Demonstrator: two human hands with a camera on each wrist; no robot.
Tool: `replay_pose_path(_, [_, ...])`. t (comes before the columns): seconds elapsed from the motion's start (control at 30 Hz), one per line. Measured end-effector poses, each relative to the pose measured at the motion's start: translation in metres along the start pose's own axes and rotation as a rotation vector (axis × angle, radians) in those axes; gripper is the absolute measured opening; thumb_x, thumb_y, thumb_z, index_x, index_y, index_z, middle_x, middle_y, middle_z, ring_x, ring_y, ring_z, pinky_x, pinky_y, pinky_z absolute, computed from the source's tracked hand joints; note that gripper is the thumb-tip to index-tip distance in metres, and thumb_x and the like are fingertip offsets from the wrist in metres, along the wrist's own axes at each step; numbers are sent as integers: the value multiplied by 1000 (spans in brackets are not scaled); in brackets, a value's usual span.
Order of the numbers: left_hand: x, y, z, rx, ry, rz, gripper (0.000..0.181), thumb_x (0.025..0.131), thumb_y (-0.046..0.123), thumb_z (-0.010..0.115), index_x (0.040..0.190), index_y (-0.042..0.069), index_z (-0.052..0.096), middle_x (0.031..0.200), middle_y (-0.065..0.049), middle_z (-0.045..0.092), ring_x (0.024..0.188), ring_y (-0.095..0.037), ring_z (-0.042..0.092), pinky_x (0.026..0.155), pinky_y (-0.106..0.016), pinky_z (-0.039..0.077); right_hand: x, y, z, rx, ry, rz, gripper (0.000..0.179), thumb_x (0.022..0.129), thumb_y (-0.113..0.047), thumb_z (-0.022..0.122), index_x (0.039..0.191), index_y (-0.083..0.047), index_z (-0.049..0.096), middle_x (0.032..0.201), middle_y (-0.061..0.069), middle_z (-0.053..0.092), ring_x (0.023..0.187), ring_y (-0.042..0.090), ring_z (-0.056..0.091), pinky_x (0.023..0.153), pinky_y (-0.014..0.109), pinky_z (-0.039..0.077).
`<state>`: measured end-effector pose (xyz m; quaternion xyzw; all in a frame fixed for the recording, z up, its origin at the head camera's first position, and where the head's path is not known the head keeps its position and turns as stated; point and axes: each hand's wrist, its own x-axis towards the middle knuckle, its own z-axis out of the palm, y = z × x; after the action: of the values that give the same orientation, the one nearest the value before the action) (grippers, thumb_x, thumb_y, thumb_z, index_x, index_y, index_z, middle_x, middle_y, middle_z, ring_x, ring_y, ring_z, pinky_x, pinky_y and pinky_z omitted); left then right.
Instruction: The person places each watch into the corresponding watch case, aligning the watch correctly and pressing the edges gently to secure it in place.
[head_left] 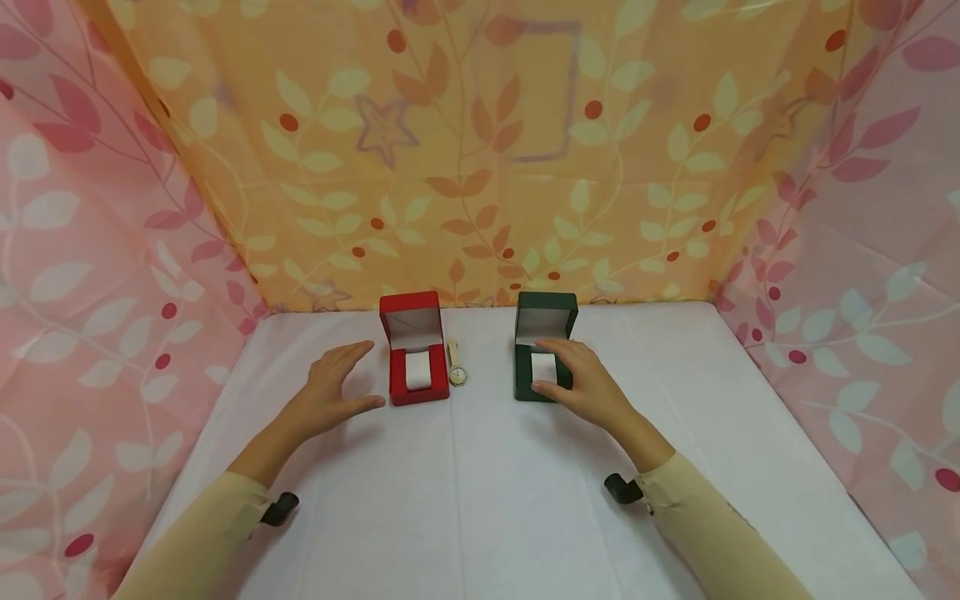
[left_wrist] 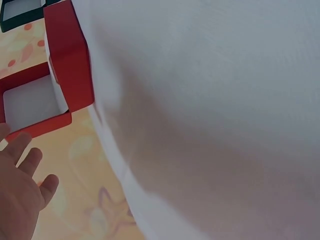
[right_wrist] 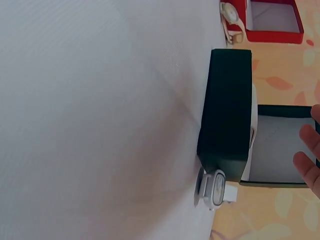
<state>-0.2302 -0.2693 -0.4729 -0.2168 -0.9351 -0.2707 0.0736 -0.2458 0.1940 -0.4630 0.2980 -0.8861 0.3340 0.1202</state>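
An open red watch box point(head_left: 397, 397) with a white cushion point(head_left: 417, 371) inside stands upright, lid raised at the back. My left hand point(head_left: 327, 397) is just left of it, thumb and fingers spread apart, holding nothing. Close against the red box's right side lies a watch point(head_left: 457, 376) with a cream strap. To the right stands an open dark green watch box point(head_left: 527, 392), also with a white cushion point(head_left: 543, 367). My right hand point(head_left: 594, 386) reaches over its right part, thumb and fingers parted around empty space. Beside the green box, a silver watch point(right_wrist: 216, 189) shows in the right wrist view; my hand hides it in the head view.
A white cloth covers the table point(head_left: 480, 492). Behind it hangs an orange leaf-patterned curtain point(head_left: 465, 192), with pink patterned curtains at the left point(head_left: 90, 250) and right point(head_left: 862, 275). Small dark devices point(head_left: 281, 509) sit at both wrists.
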Motion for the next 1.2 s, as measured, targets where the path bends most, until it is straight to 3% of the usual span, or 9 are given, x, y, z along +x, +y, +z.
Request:
replay_pose_path(0.3, [9,3,6,-5,-35,2,95,81,51,84,158,19,39,157,-10,44,145,-36,33,113,-68,22,12,-5,13,44,-34,14,69,89,-41,80,147,-12,55,144,4,58,136,26,50,114,56,37])
replay_pose_path(0.6, [18,4,14,-10,-74,-50,96,81,53,83,156,13,40,156,-11,46,144,-36,34,114,-69,22,25,-11,26,48,-64,52,67,87,-40,82,145,-17,57,144,3,59,137,26,50,114,53,39])
replay_pose_path(0.87, [24,5,19,-35,-106,-86,94,82,52,82,157,17,39,157,-10,45,145,-35,33,117,-68,21,36,-18,34,38,-89,67,64,88,-40,81,144,-17,59,144,3,60,137,26,50,115,51,39])
replay_pose_path(1.2, [36,6,25,-42,-115,-74,88,84,49,81,155,15,43,155,-12,48,144,-35,35,118,-66,20,52,-20,46,69,-153,126,63,90,-44,78,144,-19,59,144,-1,60,138,25,48,117,51,37])
